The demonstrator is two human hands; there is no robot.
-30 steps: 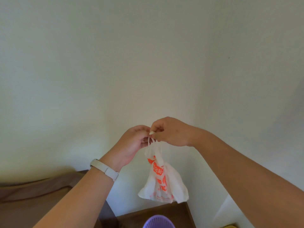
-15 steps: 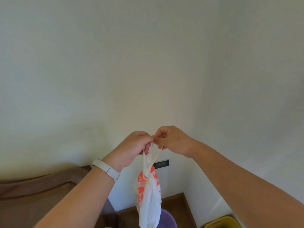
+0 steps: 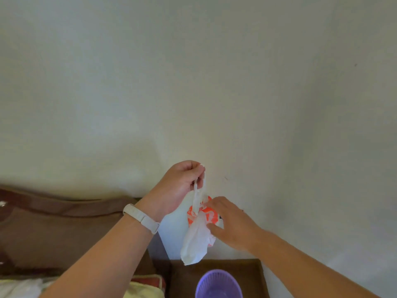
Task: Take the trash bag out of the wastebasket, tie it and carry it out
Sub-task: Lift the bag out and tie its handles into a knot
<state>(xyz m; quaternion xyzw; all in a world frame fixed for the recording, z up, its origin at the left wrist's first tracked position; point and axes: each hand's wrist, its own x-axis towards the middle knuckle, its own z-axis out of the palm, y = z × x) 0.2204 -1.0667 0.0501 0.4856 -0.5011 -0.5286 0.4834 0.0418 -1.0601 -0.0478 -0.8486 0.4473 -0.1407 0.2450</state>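
Observation:
A small white trash bag (image 3: 196,239) with orange print hangs in the air in front of the wall. My left hand (image 3: 179,186) is shut on its two handle loops, holding them up. My right hand (image 3: 231,224) is lower, at the bag's right side, fingers spread and touching the neck and body of the bag. Straight below the bag stands the purple wastebasket (image 3: 218,283), its mesh rim showing at the bottom edge.
The wastebasket stands on a brown wooden floor (image 3: 247,274) in a corner of pale walls. A brown bed headboard (image 3: 53,222) fills the left, with a pillow (image 3: 141,287) at the bottom. A white band sits on my left wrist.
My right hand has let go of the handles and dropped down to the bag's side. My left hand now holds both handles alone. The view has tilted down.

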